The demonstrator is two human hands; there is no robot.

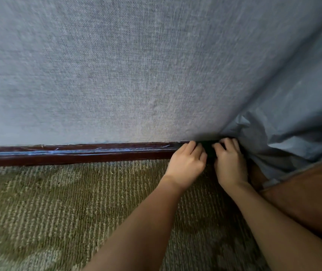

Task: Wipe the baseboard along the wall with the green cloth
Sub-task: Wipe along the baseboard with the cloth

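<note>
Carpet [58,202], grey wall [117,75]; left hand [186,165], right hand [231,163] grip cloth [210,151] at baseboard [78,155].

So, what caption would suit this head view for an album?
The left hand and right hand grip a dark cloth at the baseboard beside crumpled blue fabric.

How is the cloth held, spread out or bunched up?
Bunched up: only a small dark wad of cloth shows between the left hand and right hand, both gripping it against the baseboard.
</note>
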